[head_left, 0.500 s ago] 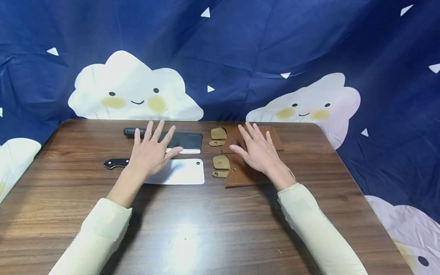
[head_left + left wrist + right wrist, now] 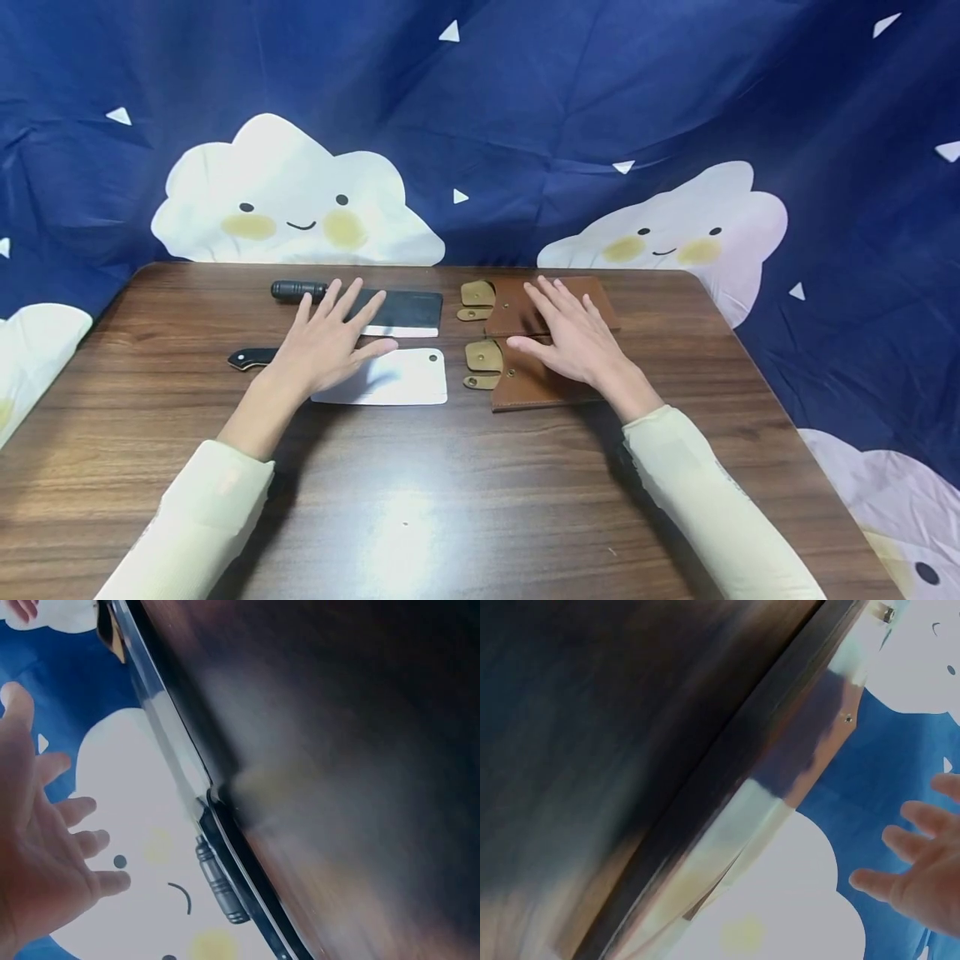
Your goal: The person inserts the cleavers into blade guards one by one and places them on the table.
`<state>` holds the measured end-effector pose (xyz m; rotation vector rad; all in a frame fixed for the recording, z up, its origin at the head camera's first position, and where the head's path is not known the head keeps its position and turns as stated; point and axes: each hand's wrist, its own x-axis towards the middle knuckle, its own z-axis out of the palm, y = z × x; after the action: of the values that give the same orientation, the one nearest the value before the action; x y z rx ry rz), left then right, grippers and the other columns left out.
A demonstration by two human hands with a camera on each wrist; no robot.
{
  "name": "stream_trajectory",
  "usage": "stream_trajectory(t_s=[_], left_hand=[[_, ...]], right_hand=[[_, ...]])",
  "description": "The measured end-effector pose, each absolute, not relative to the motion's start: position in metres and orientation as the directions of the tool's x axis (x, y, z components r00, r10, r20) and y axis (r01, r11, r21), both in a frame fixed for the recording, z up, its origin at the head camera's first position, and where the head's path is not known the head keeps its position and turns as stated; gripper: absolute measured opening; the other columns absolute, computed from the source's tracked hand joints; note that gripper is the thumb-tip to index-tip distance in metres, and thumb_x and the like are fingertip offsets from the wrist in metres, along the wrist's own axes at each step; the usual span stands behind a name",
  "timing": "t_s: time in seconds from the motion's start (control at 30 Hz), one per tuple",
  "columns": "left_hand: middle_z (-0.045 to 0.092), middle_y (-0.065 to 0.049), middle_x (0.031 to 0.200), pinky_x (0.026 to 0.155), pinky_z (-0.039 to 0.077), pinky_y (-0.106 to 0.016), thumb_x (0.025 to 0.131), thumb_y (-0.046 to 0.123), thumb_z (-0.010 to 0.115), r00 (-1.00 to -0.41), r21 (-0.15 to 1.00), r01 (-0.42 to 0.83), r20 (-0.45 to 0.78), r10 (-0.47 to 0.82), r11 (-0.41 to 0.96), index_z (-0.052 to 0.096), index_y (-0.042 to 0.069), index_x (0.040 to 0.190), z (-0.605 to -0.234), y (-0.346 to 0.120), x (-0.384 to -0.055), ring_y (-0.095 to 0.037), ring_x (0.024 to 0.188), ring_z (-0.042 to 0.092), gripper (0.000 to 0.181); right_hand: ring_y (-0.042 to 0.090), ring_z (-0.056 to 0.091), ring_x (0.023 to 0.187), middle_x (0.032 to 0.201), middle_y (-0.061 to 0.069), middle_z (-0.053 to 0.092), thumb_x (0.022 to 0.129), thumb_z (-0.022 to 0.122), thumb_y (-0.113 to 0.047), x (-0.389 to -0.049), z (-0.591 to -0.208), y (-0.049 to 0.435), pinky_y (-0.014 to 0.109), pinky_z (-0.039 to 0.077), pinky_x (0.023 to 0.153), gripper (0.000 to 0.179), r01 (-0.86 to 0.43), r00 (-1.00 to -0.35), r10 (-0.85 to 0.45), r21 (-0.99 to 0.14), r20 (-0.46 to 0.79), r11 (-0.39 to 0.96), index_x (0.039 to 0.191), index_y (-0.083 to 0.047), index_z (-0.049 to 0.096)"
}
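Observation:
My left hand (image 2: 318, 346), fingers spread and palm down, is held over two cleavers and grips neither. The far cleaver (image 2: 408, 311) has a dark blade with a bright edge and a ribbed black handle (image 2: 220, 881). Nearer to me lies a cleaver (image 2: 408, 375) with a shiny pale blade, a hole at its corner and a black handle; the hand hides its middle. My right hand (image 2: 581, 342), also spread and holding nothing, hovers over two brown leather sheaths, the far one (image 2: 517, 296) and the near one (image 2: 528, 387). Each has tan snap straps on its left side.
Everything lies flat on a brown wood-grain table (image 2: 480, 500) with a bright glare patch near its front. Behind the table hangs a blue cloth (image 2: 510, 100) printed with smiling white clouds and small triangles.
Both hands have drawn back slightly toward me and a little apart, the left leftward and the right rightward. The cleavers and sheaths have stayed in place.

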<state>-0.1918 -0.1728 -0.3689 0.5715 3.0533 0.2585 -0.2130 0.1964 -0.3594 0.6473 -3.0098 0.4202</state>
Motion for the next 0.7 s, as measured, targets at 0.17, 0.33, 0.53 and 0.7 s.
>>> stream_trajectory(t_s=[0.17, 0.33, 0.53, 0.7], left_hand=[[0.007, -0.016, 0.169, 0.116, 0.002, -0.067, 0.097, 0.076, 0.033, -0.928, 0.168, 0.370, 0.017, 0.373, 0.914, 0.020, 0.019, 0.163, -0.370, -0.179, -0.192, -0.040, 0.153, -0.002, 0.088], [0.011, -0.018, 0.168, 0.116, 0.003, -0.067, 0.097, 0.075, 0.036, -0.924, 0.192, 0.376, 0.002, 0.383, 0.907, 0.022, 0.018, 0.163, -0.370, -0.185, -0.190, -0.041, 0.153, 0.002, 0.089], [0.015, -0.020, 0.167, 0.115, 0.005, -0.068, 0.096, 0.075, 0.038, -0.925, 0.187, 0.371, -0.015, 0.380, 0.910, 0.023, 0.017, 0.163, -0.372, -0.194, -0.189, -0.044, 0.152, 0.006, 0.090], [0.018, -0.021, 0.166, 0.116, 0.008, -0.067, 0.096, 0.074, 0.042, -0.926, 0.185, 0.372, 0.000, 0.378, 0.910, 0.025, 0.016, 0.162, -0.373, -0.201, -0.188, -0.045, 0.151, 0.010, 0.089]], right_hand=[[0.030, 0.018, 0.153, 0.167, 0.008, 0.022, 0.090, 0.058, -0.072, -0.211, -0.361, 0.201, 0.059, 0.012, 0.119, 0.095, -0.445, -0.896, -0.429, -0.252, 0.118, 0.859, 0.161, -0.016, 0.029], [0.027, 0.017, 0.153, 0.166, 0.009, 0.024, 0.089, 0.059, -0.072, -0.210, -0.362, 0.205, 0.058, 0.014, 0.119, 0.095, -0.476, -0.879, -0.458, -0.243, 0.131, 0.845, 0.160, -0.015, 0.031], [0.031, 0.021, 0.152, 0.165, 0.012, 0.026, 0.089, 0.061, -0.071, -0.209, -0.364, 0.209, 0.058, 0.016, 0.119, 0.095, -0.505, -0.863, -0.487, -0.229, 0.132, 0.832, 0.159, -0.012, 0.034], [0.034, 0.027, 0.149, 0.163, 0.015, 0.030, 0.088, 0.064, -0.069, -0.206, -0.365, 0.215, 0.059, 0.022, 0.116, 0.096, -0.526, -0.851, -0.510, -0.211, 0.129, 0.824, 0.157, -0.009, 0.036]])
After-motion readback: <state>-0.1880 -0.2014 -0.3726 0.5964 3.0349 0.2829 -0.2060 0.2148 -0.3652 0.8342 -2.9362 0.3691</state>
